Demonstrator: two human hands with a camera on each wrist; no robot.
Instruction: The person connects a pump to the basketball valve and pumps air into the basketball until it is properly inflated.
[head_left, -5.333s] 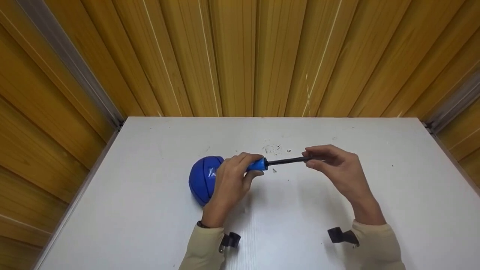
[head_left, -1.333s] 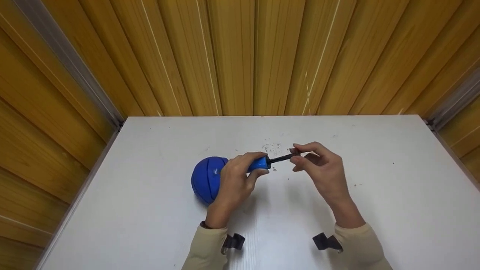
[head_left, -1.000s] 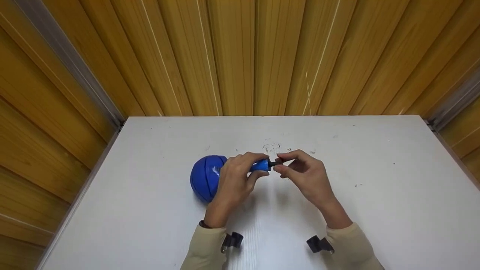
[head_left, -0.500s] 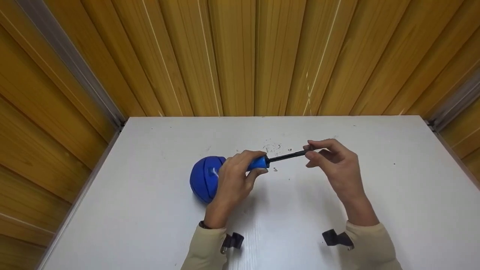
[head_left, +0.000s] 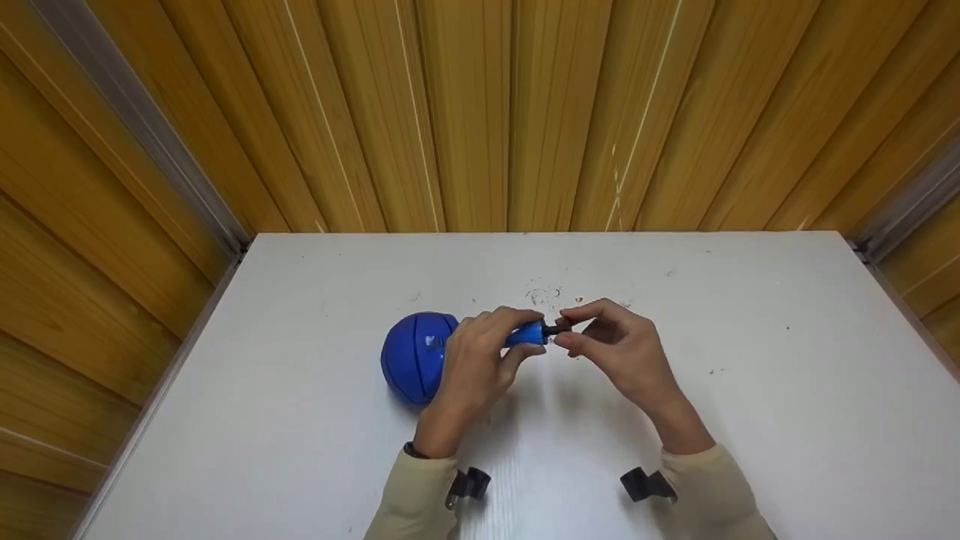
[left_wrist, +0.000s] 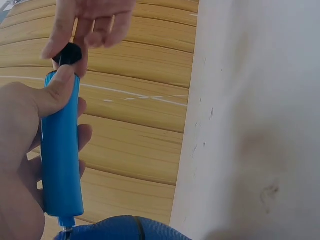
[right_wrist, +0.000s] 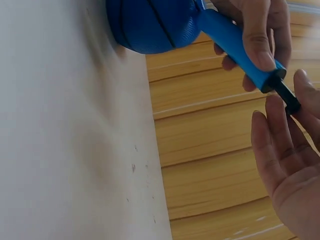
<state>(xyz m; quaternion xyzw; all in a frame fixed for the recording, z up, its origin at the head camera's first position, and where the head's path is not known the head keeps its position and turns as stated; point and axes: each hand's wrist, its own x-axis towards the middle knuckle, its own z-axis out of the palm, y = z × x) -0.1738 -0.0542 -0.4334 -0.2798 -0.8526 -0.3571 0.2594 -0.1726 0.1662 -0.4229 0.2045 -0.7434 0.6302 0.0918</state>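
A blue hand pump [left_wrist: 62, 150] with a black plunger is held level above the table, joined at its nozzle end to a blue ball [head_left: 412, 360] with dark seams. My left hand [head_left: 476, 360] grips the pump's barrel, fingers and thumb wrapped round it. At the other end my right hand [head_left: 619, 349] pinches the plunger's black knob [right_wrist: 293, 106] between thumb and fingers. Only a short length of the black rod shows between barrel and knob. In the left wrist view the nozzle meets the ball at the bottom edge. The ball looks rounded, partly hidden behind my left hand.
The white table [head_left: 300, 450] carries small dark scuff marks near its middle. Wood-patterned panels [head_left: 472, 112] rise behind it and at both sides. A black camera mount [head_left: 469, 484] sits on each sleeve cuff.
The plunger was drawn far out half a second ago; now my right hand has moved left, and the rod is mostly inside the barrel. My left hand keeps its grip, shifting slightly right.
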